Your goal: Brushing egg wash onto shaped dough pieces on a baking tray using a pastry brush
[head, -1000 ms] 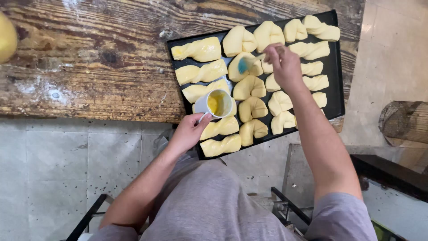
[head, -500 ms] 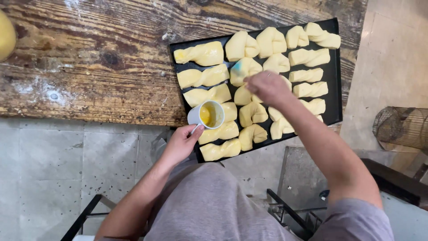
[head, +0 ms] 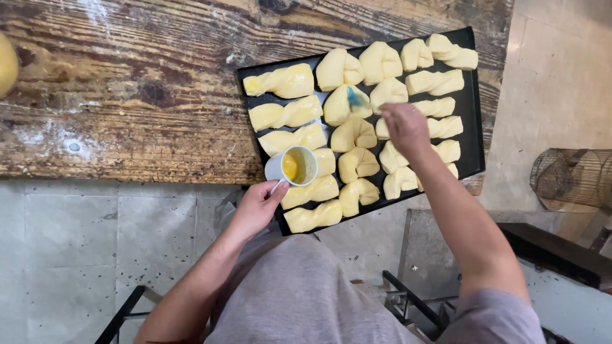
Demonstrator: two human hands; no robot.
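Note:
A black baking tray point(head: 473, 102) on a worn wooden table point(head: 127, 83) carries several raw, pale yellow shaped dough pieces point(head: 287, 114). My left hand point(head: 256, 207) holds a small white cup point(head: 292, 167) of yellow egg wash by its handle, over the tray's near left part. My right hand point(head: 405, 127) grips a brush with a blue head point(head: 355, 97), whose tip rests on a dough piece point(head: 344, 105) in the upper middle of the tray.
The tray overhangs the table's near edge slightly. A yellow rounded object point(head: 6, 64) shows at the far left edge. A round wire basket point(head: 574, 178) stands on the floor at right. Black metal frame parts point(head: 414, 302) lie below, near my body.
My right hand dipped back toward the cup, then returned up to the dough piece in the upper middle. The cup in my left hand stayed nearly in place.

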